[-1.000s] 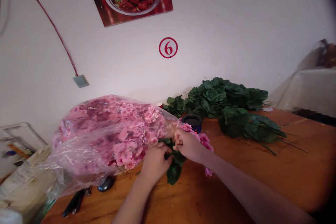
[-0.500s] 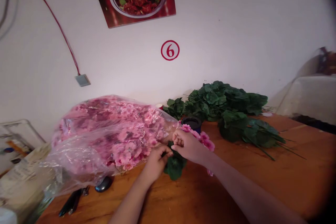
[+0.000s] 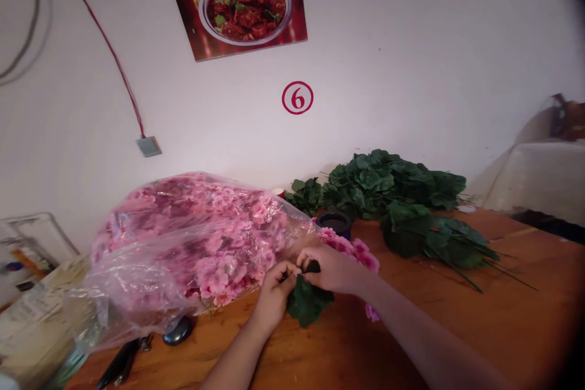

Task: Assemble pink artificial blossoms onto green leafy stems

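Observation:
My left hand (image 3: pixel 275 292) is closed in a pinch at the stem end of a green artificial leaf (image 3: pixel 308 301). Right beside it, my right hand (image 3: pixel 326 268) has its fingers curled around the upper part of the same piece, and the fingertips of both hands nearly meet. The leaf hangs below them, over the table. Pink artificial flowers (image 3: pixel 361 253) stick out behind my right hand; their stem is hidden, so I cannot tell whether that hand holds it. To the left lies a clear plastic bag (image 3: pixel 128 280) full of pink blossoms (image 3: pixel 219 274).
On the wooden table (image 3: pixel 457 329), green leaf bunches (image 3: pixel 379 180) are heaped at the back right, with more leaves (image 3: pixel 429 231) in front. A dark round container (image 3: pixel 336 224) stands behind my hands. A black rounded object (image 3: pixel 178 330) and a black-handled tool (image 3: pixel 119 362) lie front left.
My hands have stayed together, with the right fingers now curling lower around the leaf piece. The leaf has turned slightly rightward. The whole view has shifted a little downward.

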The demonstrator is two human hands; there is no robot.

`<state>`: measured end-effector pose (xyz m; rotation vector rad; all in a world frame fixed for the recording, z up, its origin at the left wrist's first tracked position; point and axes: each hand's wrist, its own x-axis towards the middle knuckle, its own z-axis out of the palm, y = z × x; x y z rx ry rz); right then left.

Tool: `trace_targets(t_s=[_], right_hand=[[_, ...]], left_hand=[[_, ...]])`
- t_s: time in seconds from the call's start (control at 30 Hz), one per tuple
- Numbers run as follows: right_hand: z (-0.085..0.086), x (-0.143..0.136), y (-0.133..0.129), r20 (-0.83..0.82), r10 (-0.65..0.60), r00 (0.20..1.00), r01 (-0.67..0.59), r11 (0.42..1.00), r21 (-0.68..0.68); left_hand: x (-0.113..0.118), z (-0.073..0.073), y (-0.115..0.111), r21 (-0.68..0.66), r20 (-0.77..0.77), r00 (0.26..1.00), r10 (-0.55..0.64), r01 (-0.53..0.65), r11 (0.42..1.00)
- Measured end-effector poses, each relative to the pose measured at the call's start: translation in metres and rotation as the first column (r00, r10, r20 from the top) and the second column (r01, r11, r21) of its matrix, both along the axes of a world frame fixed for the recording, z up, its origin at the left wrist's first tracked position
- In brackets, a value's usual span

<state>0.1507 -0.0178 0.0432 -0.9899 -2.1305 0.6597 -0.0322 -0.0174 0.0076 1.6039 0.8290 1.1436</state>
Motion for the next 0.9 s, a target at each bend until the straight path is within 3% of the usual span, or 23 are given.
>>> trace_targets(t_s=[0.33, 0.6, 0.67, 0.77, 0.9], right_hand=[[-0.019, 0.004, 0.014, 0.118, 0.022, 0.993, -0.015, 0.998, -0.056], [-0.018, 0.001, 0.013, -0.006, 0.036, 0.999, -0.036, 0.987, -0.156], [-0.012, -0.002, 0.009, -0.017, -0.011, 1.0, 0.009, 0.993, -0.115], [-0.002, -0.009, -0.002, 0.005, -0.111, 0.994, 0.111, 0.993, 0.046], [0.003, -0.019, -0.014, 0.034, -0.091, 0.995, 0.084, 0.984, 0.154]], left_hand=[[0.006, -0.011, 0.004, -0.147, 0.058, 0.993, -0.1, 0.107, 0.983], [0.007, -0.016, 0.012, -0.158, 0.044, 0.991, -0.13, 0.135, 0.978], [0.006, -0.016, 0.011, -0.081, -0.062, 0.99, -0.127, 0.122, 0.989], [0.005, -0.012, 0.004, 0.137, -0.303, 0.953, -0.025, 0.07, 0.988], [0.004, -0.008, -0.004, 0.278, -0.464, 0.883, 0.071, 0.069, 0.958]])
